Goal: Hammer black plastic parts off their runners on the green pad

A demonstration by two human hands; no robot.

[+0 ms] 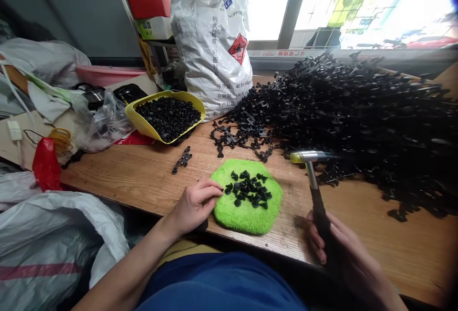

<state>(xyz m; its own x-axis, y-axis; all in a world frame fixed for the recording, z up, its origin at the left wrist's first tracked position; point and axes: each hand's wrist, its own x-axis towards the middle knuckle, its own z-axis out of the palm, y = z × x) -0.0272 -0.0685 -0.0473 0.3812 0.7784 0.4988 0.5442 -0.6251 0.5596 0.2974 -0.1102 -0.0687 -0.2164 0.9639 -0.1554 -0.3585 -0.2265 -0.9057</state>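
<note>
My right hand (331, 244) grips the black handle of a small hammer (312, 177) with a yellow-tipped metal head, held upright over the wooden table (150, 177). My left hand (195, 203) rests at the left edge of a green fuzzy pad (246, 218), fingertips touching it. Several small black plastic caps (250, 191) lie in a cluster on the pad. One loose black strip part (182, 159) lies on the table left of the pad.
A big heap of black plastic strips (358, 115) fills the right and back of the table. A yellow scoop tray (141, 120) holds black caps. A white printed sack (211, 39) stands behind. Plastic bags (53, 234) crowd the left.
</note>
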